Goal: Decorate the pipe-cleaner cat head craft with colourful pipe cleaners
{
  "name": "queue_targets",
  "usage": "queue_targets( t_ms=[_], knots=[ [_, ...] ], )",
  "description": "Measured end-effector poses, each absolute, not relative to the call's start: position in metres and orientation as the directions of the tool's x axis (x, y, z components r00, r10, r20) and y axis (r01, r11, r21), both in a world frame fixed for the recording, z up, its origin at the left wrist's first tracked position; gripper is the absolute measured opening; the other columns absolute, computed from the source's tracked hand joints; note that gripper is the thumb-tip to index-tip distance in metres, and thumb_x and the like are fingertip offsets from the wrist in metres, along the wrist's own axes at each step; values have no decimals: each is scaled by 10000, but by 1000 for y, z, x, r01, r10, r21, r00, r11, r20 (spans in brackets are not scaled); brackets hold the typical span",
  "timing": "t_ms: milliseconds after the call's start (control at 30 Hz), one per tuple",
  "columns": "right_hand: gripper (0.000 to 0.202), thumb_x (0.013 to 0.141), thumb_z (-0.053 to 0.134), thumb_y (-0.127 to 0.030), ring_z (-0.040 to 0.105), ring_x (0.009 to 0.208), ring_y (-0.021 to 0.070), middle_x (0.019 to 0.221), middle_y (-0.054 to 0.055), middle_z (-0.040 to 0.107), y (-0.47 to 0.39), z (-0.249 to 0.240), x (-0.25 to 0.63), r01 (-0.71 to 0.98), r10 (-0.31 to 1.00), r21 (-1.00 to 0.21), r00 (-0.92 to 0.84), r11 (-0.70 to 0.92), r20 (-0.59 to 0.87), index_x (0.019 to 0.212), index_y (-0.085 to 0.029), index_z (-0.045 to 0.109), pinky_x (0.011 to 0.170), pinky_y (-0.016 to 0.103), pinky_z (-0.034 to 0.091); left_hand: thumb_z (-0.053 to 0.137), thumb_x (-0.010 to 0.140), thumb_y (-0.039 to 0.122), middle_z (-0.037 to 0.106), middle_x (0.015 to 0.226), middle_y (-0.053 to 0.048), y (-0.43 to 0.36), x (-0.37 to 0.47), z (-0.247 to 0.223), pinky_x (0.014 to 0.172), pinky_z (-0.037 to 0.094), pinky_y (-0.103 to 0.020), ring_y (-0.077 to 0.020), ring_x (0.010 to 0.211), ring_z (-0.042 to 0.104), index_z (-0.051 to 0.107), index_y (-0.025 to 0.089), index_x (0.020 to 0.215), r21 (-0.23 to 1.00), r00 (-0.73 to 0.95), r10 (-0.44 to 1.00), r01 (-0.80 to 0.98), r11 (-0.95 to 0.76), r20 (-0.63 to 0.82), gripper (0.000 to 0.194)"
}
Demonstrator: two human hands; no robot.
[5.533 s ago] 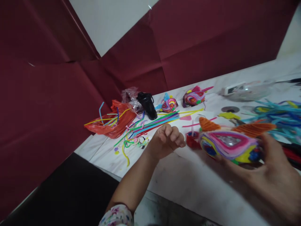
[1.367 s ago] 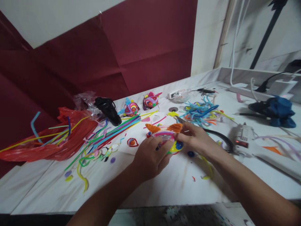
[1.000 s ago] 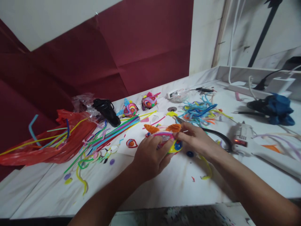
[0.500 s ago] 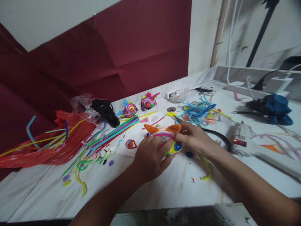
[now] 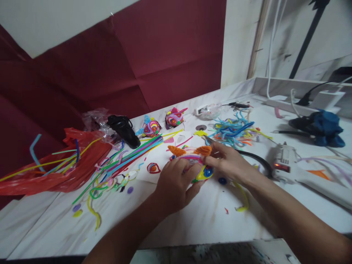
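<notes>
A colourful pipe-cleaner figure [image 5: 205, 172] with two orange ears [image 5: 202, 150] and a blue-and-yellow eye stands on the table in front of me. My left hand [image 5: 177, 179] is closed round its left and front side, covering much of it. At its right edge my right hand [image 5: 225, 161] has its fingers bent against the figure, and the dark tip of a tool [image 5: 209, 139] sticks out past them. A white sheet [image 5: 145, 176] with a red eye-shaped piece [image 5: 153, 168] on it lies beside my left hand.
Two similar figures [image 5: 174, 118] stand at the back. Pipe cleaners [image 5: 233, 128] are piled behind my right hand; more lie left, by a red plastic bag [image 5: 82, 157]. A glue gun [image 5: 286, 165] with a lit red switch and a dark blue object [image 5: 326, 128] are at right.
Both hands and the figure have barely moved. The view has shifted very slightly.
</notes>
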State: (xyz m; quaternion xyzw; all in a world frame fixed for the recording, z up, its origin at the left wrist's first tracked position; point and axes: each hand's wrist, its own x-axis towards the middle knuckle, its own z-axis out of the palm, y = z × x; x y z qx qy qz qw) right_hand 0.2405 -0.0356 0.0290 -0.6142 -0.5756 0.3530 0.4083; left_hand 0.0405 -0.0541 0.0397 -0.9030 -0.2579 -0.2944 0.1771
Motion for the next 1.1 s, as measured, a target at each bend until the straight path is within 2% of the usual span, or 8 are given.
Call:
queue_targets(
  t_ms=[167,267,333,400,500,600,700,1100],
  knots=[
    [306,751,593,-528,651,771,213,810,19,694,-41,19,249,343,993,-933,11,109,120,809,-228,609,673,328,489,482,952,392,598,911,-87,-55,39,40,688,529,-361,-223,808,574,614,168,1154,-160,697,370,569,-806,614,329],
    [278,802,579,-472,665,825,224,922,40,698,-52,12,254,340,966,-916,67,212,249,922,-231,647,732,359,512,477,955,399,600,912,-84,-55,39,40,720,536,-367,-223,829,580,616,171,1160,-149,693,375,570,-808,616,336],
    [218,841,560,-380,654,855,224,965,47,673,-61,9,253,428,897,-829,85,359,433,975,-244,665,733,360,508,474,956,397,597,902,-83,-55,40,40,714,536,-364,-222,820,579,622,169,1146,-151,694,371,567,-810,617,332],
    [187,879,526,-262,630,870,210,951,44,633,-69,9,251,529,780,-670,24,521,626,998,-250,670,728,343,494,472,955,393,594,893,-84,-55,40,41,700,534,-361,-219,801,574,630,164,1120,-156,697,364,562,-812,618,323],
    [233,906,485,-143,588,866,208,926,51,591,-77,11,246,646,626,-427,-102,633,773,1038,-223,659,737,355,471,464,959,394,592,899,-87,-56,41,41,695,530,-363,-220,800,573,624,160,1131,-159,695,358,562,-812,624,332],
    [247,909,473,-106,547,850,229,944,79,588,-78,12,243,722,553,-261,-199,641,809,1061,-178,655,740,401,445,458,961,399,591,900,-88,-56,41,41,678,522,-363,-223,799,569,611,158,1157,-162,696,359,563,-811,621,346],
    [251,903,490,-96,526,848,245,963,100,592,-76,11,243,751,531,-182,-252,635,809,1080,-153,658,724,416,422,451,961,399,591,897,-89,-56,41,41,662,515,-362,-225,794,564,606,151,1147,-165,702,360,561,-811,615,347],
    [243,913,473,-147,522,859,254,957,109,610,-74,11,243,797,537,-94,-310,597,784,1064,-165,663,718,417,384,457,957,412,600,936,-91,-55,40,36,711,515,-384,-234,842,572,587,159,1189,-152,705,387,571,-807,595,367]
  ],
)
